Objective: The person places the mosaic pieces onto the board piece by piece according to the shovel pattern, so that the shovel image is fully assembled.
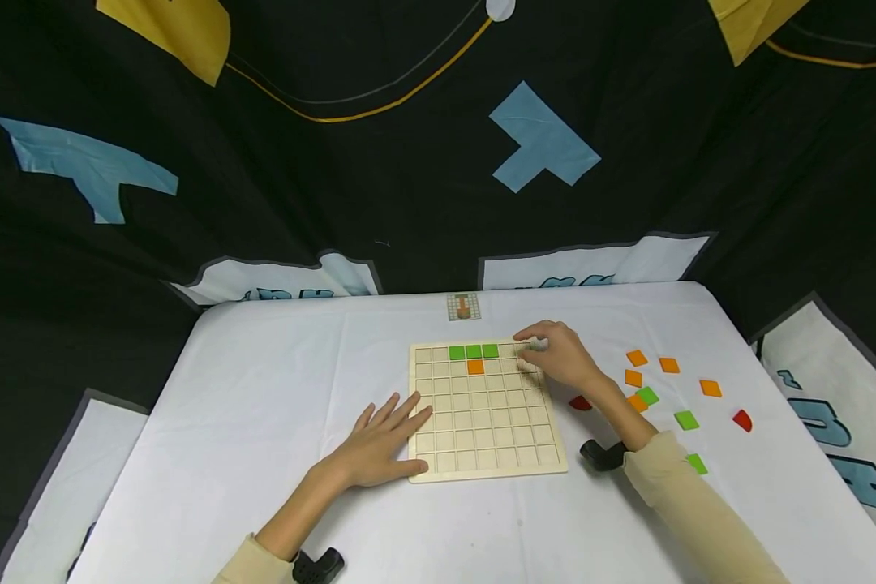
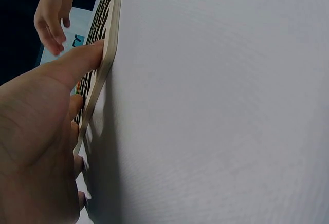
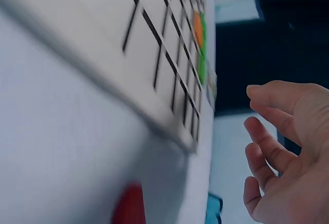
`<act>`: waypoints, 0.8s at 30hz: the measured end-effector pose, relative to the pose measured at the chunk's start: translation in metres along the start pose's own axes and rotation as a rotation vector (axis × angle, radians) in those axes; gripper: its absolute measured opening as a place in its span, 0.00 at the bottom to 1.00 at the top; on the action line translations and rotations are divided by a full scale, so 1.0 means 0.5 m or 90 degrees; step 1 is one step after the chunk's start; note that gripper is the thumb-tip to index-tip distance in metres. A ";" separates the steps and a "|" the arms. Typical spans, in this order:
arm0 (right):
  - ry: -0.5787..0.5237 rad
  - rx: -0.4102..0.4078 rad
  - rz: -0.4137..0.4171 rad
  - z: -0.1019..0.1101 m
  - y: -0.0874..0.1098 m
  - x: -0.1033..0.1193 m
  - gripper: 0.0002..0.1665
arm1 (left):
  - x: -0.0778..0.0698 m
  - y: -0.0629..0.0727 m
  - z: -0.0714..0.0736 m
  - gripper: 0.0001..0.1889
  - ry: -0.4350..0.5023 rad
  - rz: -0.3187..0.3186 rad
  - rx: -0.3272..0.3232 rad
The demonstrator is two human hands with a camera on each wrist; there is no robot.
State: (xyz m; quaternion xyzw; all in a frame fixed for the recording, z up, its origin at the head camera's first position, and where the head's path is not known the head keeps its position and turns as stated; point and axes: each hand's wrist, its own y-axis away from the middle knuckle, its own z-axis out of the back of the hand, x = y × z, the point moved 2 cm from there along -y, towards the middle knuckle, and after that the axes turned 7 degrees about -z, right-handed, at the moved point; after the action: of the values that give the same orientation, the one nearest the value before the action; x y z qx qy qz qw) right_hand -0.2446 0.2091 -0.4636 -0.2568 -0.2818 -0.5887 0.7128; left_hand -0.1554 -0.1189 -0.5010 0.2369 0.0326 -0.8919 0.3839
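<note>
A pale wooden grid board (image 1: 489, 438) lies on the white table. Along its far row sit 3 green squares (image 1: 474, 351), with an orange square (image 1: 475, 367) just below the middle one. My left hand (image 1: 383, 444) rests at the board's left edge, fingers spread, thumb on the near corner, as the left wrist view also shows. Over the far right corner hovers my right hand (image 1: 562, 354), thumb and index finger apart. In the right wrist view, nothing shows between the loosely bent fingers of this hand (image 3: 293, 142).
Right of the board lie several loose orange squares (image 1: 669, 365), several green squares (image 1: 687, 420) and red quarter-round pieces (image 1: 743, 420). One red piece (image 1: 580, 403) sits under the right forearm. Beyond the board is a small patterned card (image 1: 463, 307). A black curtain (image 1: 409, 203) hangs behind the table.
</note>
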 end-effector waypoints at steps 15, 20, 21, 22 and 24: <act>0.021 -0.105 -0.102 0.134 0.079 -0.107 0.18 | -0.003 0.000 0.002 0.43 0.009 -0.003 -0.002; 0.020 -0.117 -0.149 0.161 0.107 -0.143 0.22 | -0.002 -0.002 0.002 0.43 0.005 -0.005 -0.003; 0.019 -0.116 -0.156 0.165 0.111 -0.150 0.23 | -0.002 -0.002 0.001 0.43 0.005 -0.005 -0.002; 0.016 -0.116 -0.165 0.169 0.116 -0.157 0.24 | -0.002 -0.003 0.001 0.43 0.004 -0.005 -0.002; 0.015 -0.116 -0.176 0.175 0.123 -0.173 0.25 | -0.002 -0.003 0.001 0.42 0.004 -0.005 -0.001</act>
State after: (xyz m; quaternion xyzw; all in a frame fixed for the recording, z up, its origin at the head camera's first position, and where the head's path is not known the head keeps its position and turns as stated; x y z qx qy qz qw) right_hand -0.2054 0.3409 -0.4646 -0.2722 -0.2512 -0.7074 0.6020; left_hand -0.1560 -0.1174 -0.5004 0.2394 0.0357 -0.8925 0.3806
